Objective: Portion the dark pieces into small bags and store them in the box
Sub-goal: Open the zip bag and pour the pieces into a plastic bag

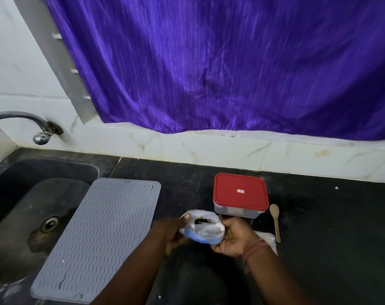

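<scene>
- far left: dark stone sink (13, 172) with metal drain, curved chrome tap (22, 122) above, both well apart from the work.
- next: grey silicone mat (99, 234), wavy ribbed surface, rounded corners, long axis running from near-left to far-right, one edge overhanging the sink.
- centre-left: left hand (176, 232) pinching the near-left lip of the plastic bag (203, 228), thumb tip showing at the rim, fingers curled under the film.
- centre: thin, crinkly, translucent white bag with a bluish underside, held just above the black counter (319, 227); mouth pulled open and facing up and away; dark pieces (201, 221) glimpsed inside, count impossible to tell.
- centre-right: right hand (235, 237) cupping the bag's right side, fingers curled round the film, thread band at the wrist.
- just beyond the bag, far-right of both hands: box (241, 195), squarish, clear walls, glossy red lid pressed on, small label in the middle. right hand nearer to it; lid apparently needing to come off before anything goes in.
- right of the box: wooden spoon (275, 221), smooth, pale, bowl pointing away, handle toward the body, just beside the right hand and likely the scooping tool.
- under the right wrist: flat pale sheet, possibly more bags, too hidden to say.
- behind all: white marbled tiles and glossy purple curtain (220, 62).
</scene>
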The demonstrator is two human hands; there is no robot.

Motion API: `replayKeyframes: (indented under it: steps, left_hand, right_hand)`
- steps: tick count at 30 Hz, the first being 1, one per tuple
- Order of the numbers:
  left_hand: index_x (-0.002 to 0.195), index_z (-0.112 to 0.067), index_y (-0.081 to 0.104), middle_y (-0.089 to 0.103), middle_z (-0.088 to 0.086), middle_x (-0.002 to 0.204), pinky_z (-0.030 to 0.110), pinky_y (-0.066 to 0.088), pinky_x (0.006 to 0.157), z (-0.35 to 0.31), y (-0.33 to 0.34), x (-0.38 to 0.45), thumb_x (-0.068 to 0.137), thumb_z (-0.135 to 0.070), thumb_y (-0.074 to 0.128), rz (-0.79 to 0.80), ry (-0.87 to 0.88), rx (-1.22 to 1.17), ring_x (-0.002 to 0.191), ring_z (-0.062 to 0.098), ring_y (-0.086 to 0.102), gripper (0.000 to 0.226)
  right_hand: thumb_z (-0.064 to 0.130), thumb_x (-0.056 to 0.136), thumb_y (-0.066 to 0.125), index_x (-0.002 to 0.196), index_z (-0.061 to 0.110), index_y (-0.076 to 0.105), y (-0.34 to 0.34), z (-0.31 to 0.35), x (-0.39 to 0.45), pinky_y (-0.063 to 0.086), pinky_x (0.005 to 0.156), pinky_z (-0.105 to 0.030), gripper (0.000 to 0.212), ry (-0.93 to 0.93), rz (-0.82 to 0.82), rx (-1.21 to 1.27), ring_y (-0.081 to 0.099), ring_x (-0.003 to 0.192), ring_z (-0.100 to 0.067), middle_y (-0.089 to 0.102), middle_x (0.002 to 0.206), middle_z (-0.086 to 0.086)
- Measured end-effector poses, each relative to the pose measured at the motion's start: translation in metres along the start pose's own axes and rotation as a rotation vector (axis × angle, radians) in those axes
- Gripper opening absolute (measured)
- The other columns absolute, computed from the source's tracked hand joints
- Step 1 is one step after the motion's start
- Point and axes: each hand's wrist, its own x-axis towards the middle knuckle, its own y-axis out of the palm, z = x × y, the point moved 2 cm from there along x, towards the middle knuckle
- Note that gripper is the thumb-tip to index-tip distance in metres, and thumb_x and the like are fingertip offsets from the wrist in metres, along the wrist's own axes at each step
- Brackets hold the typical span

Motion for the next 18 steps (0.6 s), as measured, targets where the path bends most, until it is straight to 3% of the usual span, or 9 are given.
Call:
replayKeyframes:
  steps: [3,6,8,10,12,15,17,18]
  left_hand:
    - [0.104,-0.002,0.069,0.072,0.014,0.096,0.031,0.058,0.06,0.007,0.0,-0.001,0.084,-0.034,0.08,0.076,-0.205,-0.229,0.082,0.023,0.067,0.039]
    - [0.105,-0.002,0.07,0.074,0.015,0.094,0.034,0.06,0.053,0.004,-0.002,0.004,0.084,-0.035,0.079,0.123,-0.288,-0.381,0.079,0.027,0.069,0.04]
    - [0.097,-0.001,0.07,0.075,0.017,0.079,0.038,0.06,0.048,0.003,-0.001,0.007,0.091,-0.03,0.073,0.127,-0.313,-0.464,0.067,0.031,0.072,0.029]
    - [0.091,-0.001,0.067,0.074,0.018,0.068,0.042,0.061,0.05,0.002,0.002,0.004,0.101,-0.028,0.061,0.125,-0.269,-0.485,0.069,0.032,0.07,0.029]
    - [0.094,0.004,0.064,0.074,0.019,0.071,0.042,0.059,0.061,-0.002,0.003,0.007,0.106,-0.03,0.05,0.129,-0.153,-0.385,0.073,0.031,0.068,0.038]
    - [0.112,0.006,0.062,0.068,0.022,0.104,0.042,0.058,0.086,-0.012,0.007,0.004,0.106,-0.032,0.049,0.174,0.035,-0.242,0.092,0.032,0.067,0.04]
    - [0.117,-0.002,0.069,0.068,0.018,0.12,0.047,0.046,0.111,-0.015,0.012,0.001,0.1,-0.034,0.059,0.281,0.138,-0.051,0.112,0.034,0.063,0.037]
    - [0.113,-0.006,0.075,0.071,0.016,0.12,0.048,0.044,0.113,-0.015,0.016,-0.002,0.095,-0.031,0.064,0.35,0.203,0.053,0.115,0.033,0.065,0.032]
  right_hand:
    - [0.01,0.087,0.047,0.096,-0.011,0.07,0.001,-0.01,0.005,0.06,0.063,-0.039,0.033,-0.039,0.016,0.083,0.072,0.074,-0.038,0.07,0.094,-0.026]
    - [0.014,0.092,0.045,0.097,-0.004,0.069,0.001,-0.014,0.012,0.059,0.057,-0.033,0.031,-0.157,-0.029,0.127,0.068,0.077,-0.033,0.07,0.09,-0.021]
    - [0.026,0.099,0.042,0.103,-0.001,0.067,0.003,-0.016,0.016,0.057,0.052,-0.03,0.037,-0.216,-0.04,0.137,0.07,0.071,-0.029,0.071,0.086,-0.018]
    - [0.044,0.102,0.041,0.106,0.002,0.068,0.004,-0.018,0.016,0.055,0.051,-0.029,0.051,-0.237,-0.024,0.112,0.07,0.066,-0.025,0.073,0.085,-0.016]
    - [0.055,0.098,0.048,0.105,0.01,0.073,0.007,-0.017,0.012,0.051,0.056,-0.028,0.052,-0.314,-0.096,-0.139,0.068,0.068,-0.021,0.073,0.087,-0.011]
    - [0.064,0.084,0.064,0.095,0.022,0.075,0.01,-0.008,0.0,0.047,0.066,-0.025,0.044,-0.558,-0.376,-0.81,0.066,0.071,-0.009,0.074,0.083,0.004]
    - [0.06,0.082,0.07,0.097,0.021,0.067,0.014,-0.003,-0.005,0.046,0.067,-0.021,0.041,-0.706,-0.411,-1.028,0.066,0.077,-0.006,0.072,0.086,0.005]
    - [0.052,0.086,0.07,0.096,0.021,0.062,0.014,0.0,-0.005,0.043,0.065,-0.019,0.034,-0.75,-0.433,-1.104,0.063,0.077,-0.005,0.069,0.086,0.004]
